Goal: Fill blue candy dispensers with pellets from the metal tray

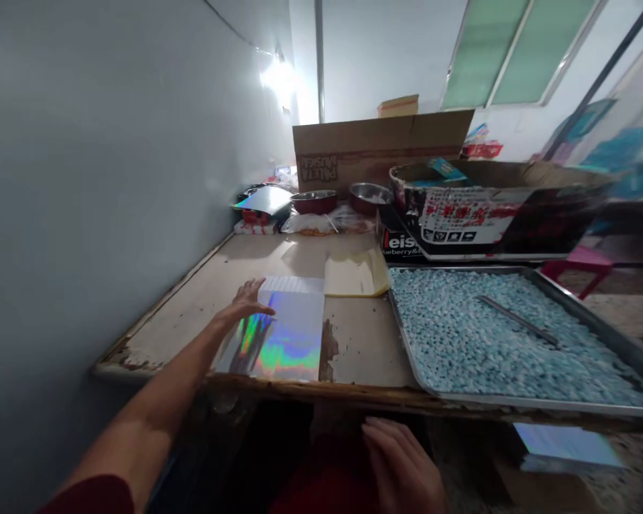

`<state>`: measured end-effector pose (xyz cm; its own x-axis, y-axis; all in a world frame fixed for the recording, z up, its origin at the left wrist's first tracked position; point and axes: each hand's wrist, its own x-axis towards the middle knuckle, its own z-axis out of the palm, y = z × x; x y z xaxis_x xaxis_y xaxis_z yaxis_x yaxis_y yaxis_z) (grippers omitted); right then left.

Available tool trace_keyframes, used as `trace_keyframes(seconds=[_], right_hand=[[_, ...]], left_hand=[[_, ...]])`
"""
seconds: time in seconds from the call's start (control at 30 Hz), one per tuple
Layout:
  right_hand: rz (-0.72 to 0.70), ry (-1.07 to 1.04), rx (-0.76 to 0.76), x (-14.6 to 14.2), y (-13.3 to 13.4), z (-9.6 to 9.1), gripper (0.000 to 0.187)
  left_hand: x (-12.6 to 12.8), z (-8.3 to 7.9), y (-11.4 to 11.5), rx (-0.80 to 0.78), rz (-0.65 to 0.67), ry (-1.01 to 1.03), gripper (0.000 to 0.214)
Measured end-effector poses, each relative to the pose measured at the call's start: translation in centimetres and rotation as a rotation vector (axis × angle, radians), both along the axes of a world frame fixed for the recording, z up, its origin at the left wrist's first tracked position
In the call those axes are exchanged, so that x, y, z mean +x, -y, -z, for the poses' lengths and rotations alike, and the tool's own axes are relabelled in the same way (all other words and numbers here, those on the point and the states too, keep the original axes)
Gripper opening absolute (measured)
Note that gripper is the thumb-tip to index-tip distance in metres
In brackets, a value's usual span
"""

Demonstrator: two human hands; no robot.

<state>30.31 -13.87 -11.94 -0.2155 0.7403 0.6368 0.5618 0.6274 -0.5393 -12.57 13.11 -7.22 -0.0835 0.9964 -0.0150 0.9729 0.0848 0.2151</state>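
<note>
My left hand [246, 301] reaches across the worn table [354, 343] and lies flat, fingers stretched out, on the far left corner of a stack of shiny holographic sheets [283, 335]. My right hand [401, 464] rests low below the table's front edge, over my lap, fingers loosely together and holding nothing that I can see. Just past the holographic stack lie white sheets [292, 284] and a yellowish sheet [356, 275].
A large metal tray [600, 325] filled with small pale blue pieces and a metal rod [517, 320] sits at the right. Behind stand cardboard boxes [375, 146], two metal bowls [315, 201] and bagged items. A wall runs along the left. Another holographic sheet [568, 444] lies under the table.
</note>
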Motion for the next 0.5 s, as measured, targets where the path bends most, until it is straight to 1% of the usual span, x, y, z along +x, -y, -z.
trace_keyframes(seconds=[0.03, 0.1, 0.13, 0.2, 0.27, 0.3, 0.33, 0.4, 0.47, 0.5], right_hand=[[-0.011, 0.002, -0.012, -1.1, -1.8, -1.3, 0.040], [0.036, 0.069, -0.038, -2.7, -5.9, -3.4, 0.029], [0.073, 0.140, -0.048, -3.2, -8.2, -4.1, 0.029], [0.136, 0.343, -0.062, -3.8, -12.7, -4.6, 0.040], [0.169, 0.575, -0.060, -4.3, -16.9, -4.4, 0.061], [0.164, 0.687, -0.046, -4.5, -18.9, -4.1, 0.071], [0.146, 0.791, -0.027, -4.7, -20.7, -3.8, 0.076], [0.099, 0.958, 0.008, -5.0, -24.2, -3.5, 0.076], [0.066, 1.073, 0.020, -5.2, -27.5, -3.5, 0.068], [0.059, 1.113, 0.009, -5.1, -29.1, -3.6, 0.065]], left_hand=[[-0.5, -0.2, -2.0, -0.034, 0.085, 0.005, 0.131], [-1.1, -0.1, -5.2, -0.104, 0.217, 0.008, 0.144], [-1.2, 0.3, -6.5, -0.151, 0.272, 0.001, 0.147], [-1.2, 1.2, -8.3, -0.222, 0.351, -0.020, 0.149], [-1.2, 2.1, -9.1, -0.232, 0.414, -0.051, 0.143], [-1.3, 2.4, -9.2, -0.213, 0.437, -0.063, 0.138], [-1.4, 2.6, -9.3, -0.180, 0.460, -0.067, 0.133], [-1.8, 2.8, -9.0, -0.111, 0.501, -0.051, 0.126], [-1.9, 2.6, -8.6, -0.056, 0.530, -0.024, 0.118], [-1.9, 2.5, -8.3, -0.034, 0.536, -0.011, 0.111]])
